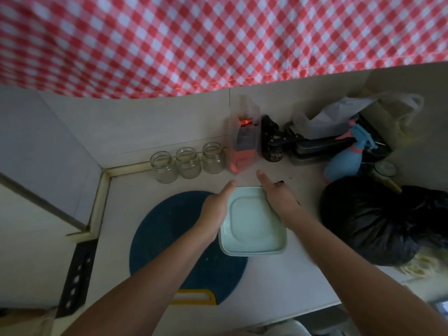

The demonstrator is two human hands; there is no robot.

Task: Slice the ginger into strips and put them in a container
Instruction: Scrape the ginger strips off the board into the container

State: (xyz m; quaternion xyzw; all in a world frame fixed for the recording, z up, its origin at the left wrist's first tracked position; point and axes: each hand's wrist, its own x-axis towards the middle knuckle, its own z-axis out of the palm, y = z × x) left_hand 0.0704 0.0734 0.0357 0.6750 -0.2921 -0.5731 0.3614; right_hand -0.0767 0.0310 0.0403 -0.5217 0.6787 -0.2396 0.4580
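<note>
Ginger is nowhere to be seen in this view, neither whole nor in strips. What the coming move turns on is the pale green square container [252,221], which sits directly between the two hands.

The left hand [215,207] lies along the container's left edge. The right hand [278,200] lies along and partly over its right edge and reaches a little farther forward. Both hands are seen edge-on with palms turned inward and fingers stretched straight ahead. No finger visibly curls round the rim or under it, so they seem to press or steady the container rather than grip it. Blur hides the fingertips.

The container is nearly square, so it has no real long axis. Its near edge points back toward the person. Its left part rests on the round blue cutting board [169,226] and its right part hangs over the white counter [278,282]. I cannot tell whether its top is a closed lid or an open bottom.

Both hands are equally near it, so lifting or shifting it looks like a two-handed job. Three empty glass jars [186,163] stand well beyond it, and a black bag [375,221] sits to the right.
</note>
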